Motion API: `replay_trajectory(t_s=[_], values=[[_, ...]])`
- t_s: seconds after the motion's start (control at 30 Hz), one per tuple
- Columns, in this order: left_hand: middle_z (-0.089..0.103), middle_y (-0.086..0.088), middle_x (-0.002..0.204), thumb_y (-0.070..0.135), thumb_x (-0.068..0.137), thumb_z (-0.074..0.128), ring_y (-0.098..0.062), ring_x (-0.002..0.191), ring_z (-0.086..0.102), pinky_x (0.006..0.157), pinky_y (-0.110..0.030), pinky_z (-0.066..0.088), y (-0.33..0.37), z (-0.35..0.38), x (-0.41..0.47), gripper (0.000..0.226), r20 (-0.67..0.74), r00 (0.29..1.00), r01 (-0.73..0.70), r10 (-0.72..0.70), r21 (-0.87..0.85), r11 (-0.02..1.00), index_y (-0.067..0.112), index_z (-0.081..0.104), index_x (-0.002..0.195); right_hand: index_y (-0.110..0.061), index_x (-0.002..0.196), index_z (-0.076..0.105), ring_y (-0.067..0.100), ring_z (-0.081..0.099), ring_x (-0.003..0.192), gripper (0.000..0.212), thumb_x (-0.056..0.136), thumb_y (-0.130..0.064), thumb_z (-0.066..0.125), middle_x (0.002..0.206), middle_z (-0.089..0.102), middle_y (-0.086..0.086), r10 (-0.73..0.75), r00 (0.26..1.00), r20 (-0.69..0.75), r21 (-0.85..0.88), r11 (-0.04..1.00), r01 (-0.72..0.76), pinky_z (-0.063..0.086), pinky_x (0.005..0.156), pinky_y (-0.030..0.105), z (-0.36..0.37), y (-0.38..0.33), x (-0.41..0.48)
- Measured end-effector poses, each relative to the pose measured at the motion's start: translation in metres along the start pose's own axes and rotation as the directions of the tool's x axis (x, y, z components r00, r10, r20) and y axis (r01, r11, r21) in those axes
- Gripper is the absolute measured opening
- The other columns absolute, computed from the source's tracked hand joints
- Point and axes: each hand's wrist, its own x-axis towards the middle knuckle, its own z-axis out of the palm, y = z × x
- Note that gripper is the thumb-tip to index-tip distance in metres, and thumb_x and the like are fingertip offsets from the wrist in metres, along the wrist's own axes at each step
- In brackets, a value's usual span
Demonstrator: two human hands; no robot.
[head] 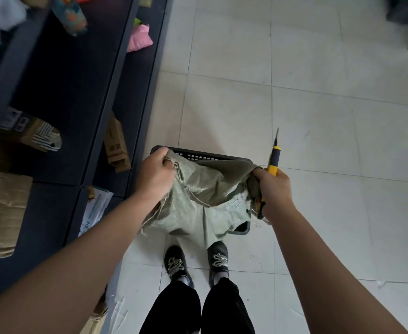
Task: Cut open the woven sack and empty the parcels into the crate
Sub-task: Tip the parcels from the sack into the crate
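**Sack held open over crate, knife blade up**

A person is standing on the pale tiled floor (pixel 318 112), holding a green woven sack (pixel 198 196) over a black slotted crate (pixel 199 155) at the centre of the frame. The left hand (pixel 156 173) is clenching the sack's left corner in curled fingers. The right hand (pixel 274 186) is gripping the bunched right corner together with a yellow-and-black utility knife (pixel 274 160). The sack's top edge is stretching left to right between the two fists, and its body is hanging toward the bottom of the frame, draping over the crate's near rim above the person's dark shoes (pixel 176 263). The knife's long axis is running almost straight up the frame, its bare blade pointing to the top edge. Dark shelving (pixel 77 92) is filling the left side, carrying cardboard boxes (pixel 116 145) and a pink parcel (pixel 139 38).
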Motion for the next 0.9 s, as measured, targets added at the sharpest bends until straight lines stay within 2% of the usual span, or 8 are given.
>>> replay_trajectory(t_s=[0.1,0.27,0.43,0.53,0.6,0.67,0.8,0.9], values=[[0.049,-0.020,0.070,0.006,0.092,0.041,-0.020,0.057,0.041,0.055,-0.035,0.031,0.023,-0.015,-0.002,0.014,-0.029,0.998,-0.052,0.049,-0.116,0.992,-0.003,0.052,0.091,-0.017,0.072,0.054,0.020,0.045,0.049,0.015,0.080,-0.016,0.067,0.056,0.050,0.004,0.014,0.992,0.122,0.022,1.000,-0.017,0.039,0.051,0.026,-0.016,-0.019,-0.013],[0.039,0.001,0.055,0.006,0.091,0.047,-0.007,0.042,0.031,0.042,-0.025,0.024,0.071,-0.046,-0.010,0.017,-0.040,0.988,-0.154,0.150,-0.156,0.976,0.000,0.053,0.076,-0.013,0.078,0.057,0.022,0.050,0.050,0.016,0.073,-0.017,0.072,0.056,0.054,0.007,0.014,0.979,0.204,0.069,0.997,-0.029,0.042,0.054,0.031,-0.037,-0.048,-0.038],[0.055,-0.019,0.063,0.014,0.087,0.059,-0.015,0.056,0.043,0.055,-0.027,0.032,0.112,-0.077,-0.012,0.018,-0.077,0.952,-0.305,0.296,-0.188,0.934,0.002,0.065,0.075,-0.010,0.082,0.059,0.027,0.058,0.059,0.008,0.078,-0.011,0.066,0.066,0.060,0.011,-0.083,0.955,0.285,0.148,0.988,0.041,0.048,0.058,0.033,-0.049,-0.076,-0.058],[0.062,0.007,0.060,0.019,0.085,0.065,-0.011,0.058,0.054,0.056,-0.026,0.042,0.131,-0.084,-0.015,0.015,0.057,0.938,-0.329,0.341,-0.157,0.931,0.017,0.072,0.072,-0.008,0.088,0.061,0.028,0.063,0.066,0.021,0.076,-0.017,0.075,0.074,0.064,0.013,-0.180,0.918,0.354,0.198,0.974,0.114,0.051,0.059,0.036,-0.054,-0.088,-0.066],[0.074,0.001,0.080,0.020,0.084,0.066,-0.017,0.079,0.067,0.075,-0.032,0.053,0.136,-0.079,-0.015,0.011,0.205,0.931,-0.293,0.301,-0.073,0.953,0.016,0.076,0.085,-0.008,0.094,0.062,0.030,0.068,0.075,0.043,0.065,-0.030,0.085,0.084,0.070,0.015,-0.181,0.900,0.397,0.174,0.977,0.120,0.054,0.065,0.038,-0.053,-0.090,-0.071],[0.074,-0.007,0.091,0.017,0.085,0.065,-0.020,0.088,0.067,0.078,-0.029,0.052,0.137,-0.069,-0.017,0.015,0.299,0.917,-0.274,0.263,-0.006,0.962,0.011,0.076,0.094,-0.010,0.101,0.064,0.032,0.072,0.085,0.056,0.056,-0.034,0.086,0.096,0.073,0.017,-0.149,0.888,0.434,0.105,0.988,0.115,0.058,0.073,0.042,-0.047,-0.088,-0.077],[0.074,-0.006,0.086,0.011,0.084,0.063,-0.018,0.082,0.067,0.075,-0.030,0.051,0.142,-0.049,-0.028,0.014,0.368,0.893,-0.257,0.259,-0.054,0.965,0.009,0.076,0.090,-0.011,0.105,0.069,0.039,0.071,0.092,0.050,0.061,-0.023,0.090,0.101,0.073,0.022,-0.125,0.877,0.463,-0.017,0.989,0.150,0.055,0.088,0.056,-0.026,-0.075,-0.089],[0.069,0.001,0.076,0.010,0.082,0.067,-0.014,0.077,0.063,0.076,-0.031,0.049,0.145,-0.042,-0.033,0.010,0.377,0.888,-0.234,0.264,-0.126,0.964,0.014,0.076,0.086,-0.001,0.088,0.066,0.028,0.063,0.075,0.024,0.071,-0.011,0.079,0.082,0.069,0.020,-0.152,0.892,0.427,-0.058,0.979,0.194,0.052,0.071,0.042,-0.015,-0.073,-0.089]])
